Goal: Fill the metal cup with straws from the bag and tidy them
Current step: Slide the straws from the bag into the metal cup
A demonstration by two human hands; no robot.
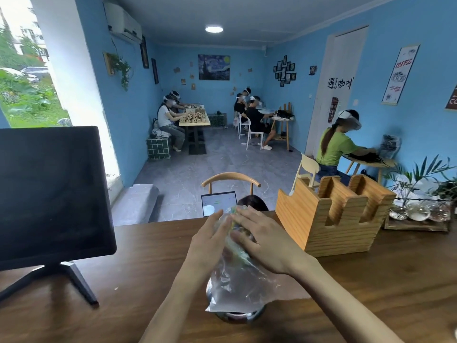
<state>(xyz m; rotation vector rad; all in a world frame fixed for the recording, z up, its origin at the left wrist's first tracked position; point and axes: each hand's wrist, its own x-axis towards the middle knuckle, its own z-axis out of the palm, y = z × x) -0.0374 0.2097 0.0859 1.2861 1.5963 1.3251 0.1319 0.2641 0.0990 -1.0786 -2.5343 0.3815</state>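
A clear plastic bag [241, 283] holding colourful straws stands between my hands above the counter. Its open lower end hangs over the metal cup [237, 316], which stands near the counter's front edge and is mostly hidden by the bag. My left hand [210, 241] lies flat against the bag's left side, fingers straight. From the right, my right hand [262, 238] presses the upper part of the bag with fingers spread. The straws show only as a blurred coloured bundle through the plastic.
A dark monitor [49, 194] on a stand occupies the counter's left. A wooden slotted holder [331, 216] stands to the right of my hands, with glass items and plants [418, 209] beyond it. A tablet [218, 203] and chair lie behind the counter. People sit at tables further back.
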